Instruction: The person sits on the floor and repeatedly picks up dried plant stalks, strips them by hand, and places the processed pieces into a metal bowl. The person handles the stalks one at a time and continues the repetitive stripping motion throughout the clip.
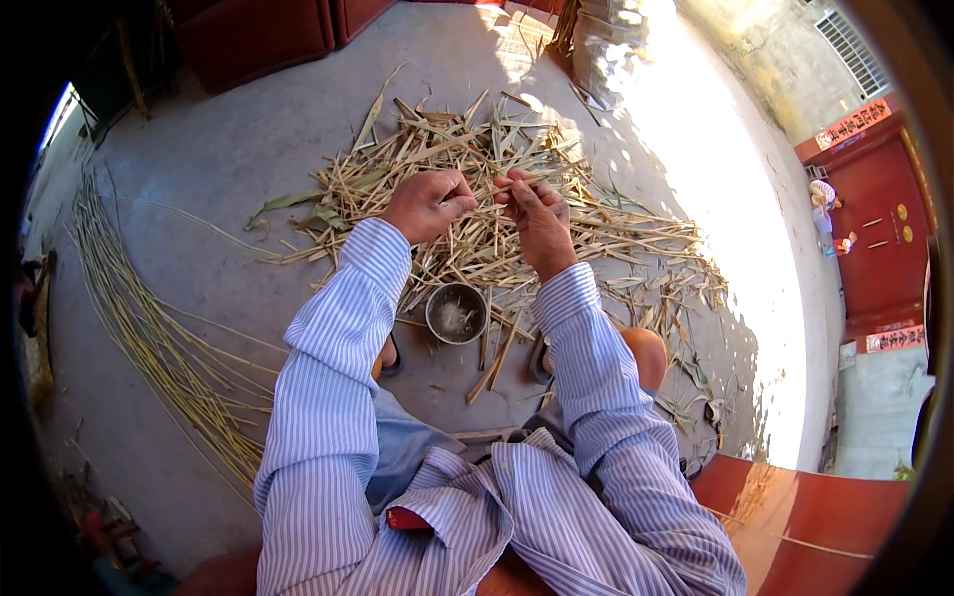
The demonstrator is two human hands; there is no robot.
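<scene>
My left hand point(432, 206) is closed above a pile of dry split stalks and husk strips point(616, 238); what its fingers hold, if anything, is hidden. Beside it, my right hand point(542, 217) pinches a thin pale stalk strip point(505, 189) between thumb and fingers, its near end pointing toward the left hand. Both hands are raised over the middle of the pile, a short gap apart. Below them, between my feet, a small round metal bowl point(434, 316) stands on the floor with pale, wispy matter inside.
Long thin stalks point(164, 348) lie in a loose bundle on the concrete floor point(229, 149) at my left. Red furniture point(248, 40) stands at the far left. A wrapped trunk or post point(606, 50) rises at the back. Far right, a person point(824, 204) is near a red door point(879, 233).
</scene>
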